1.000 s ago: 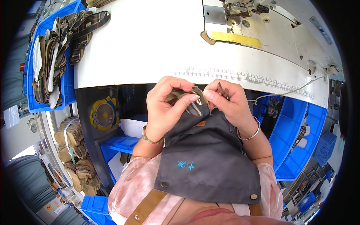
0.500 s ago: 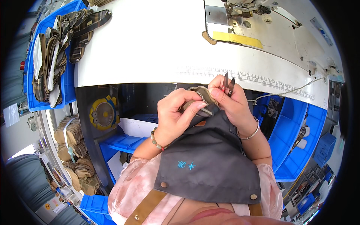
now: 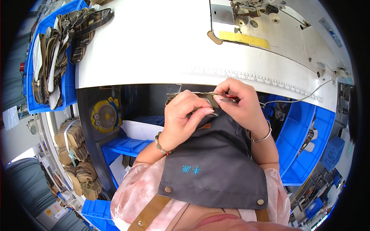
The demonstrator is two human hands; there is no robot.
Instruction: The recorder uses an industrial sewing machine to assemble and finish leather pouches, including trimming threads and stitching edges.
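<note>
Above my lap, at the near edge of the white table, my left hand (image 3: 181,117) pinches a small olive-brown fabric piece (image 3: 209,98) between thumb and fingers. A ring shows on that hand. My right hand (image 3: 243,104) is closed around small thread snips (image 3: 231,96) with a red part, and its thumb and fingertips meet the right end of the fabric. The snips' dark blades lie low beside the thumb, pointing toward the cloth. Part of the piece is covered by my fingers.
A sewing machine (image 3: 250,17) stands at the far right of the table (image 3: 154,46). At left, a blue bin (image 3: 69,90) holds plaid fabric straps (image 3: 52,65). Tied fabric bundles (image 3: 73,140) sit below it. Another blue bin (image 3: 295,131) is at right.
The snips have turned in my right hand from pointing up and away to lying low toward the fabric. My right hand has rotated, and the fabric edge is stretched flatter.
</note>
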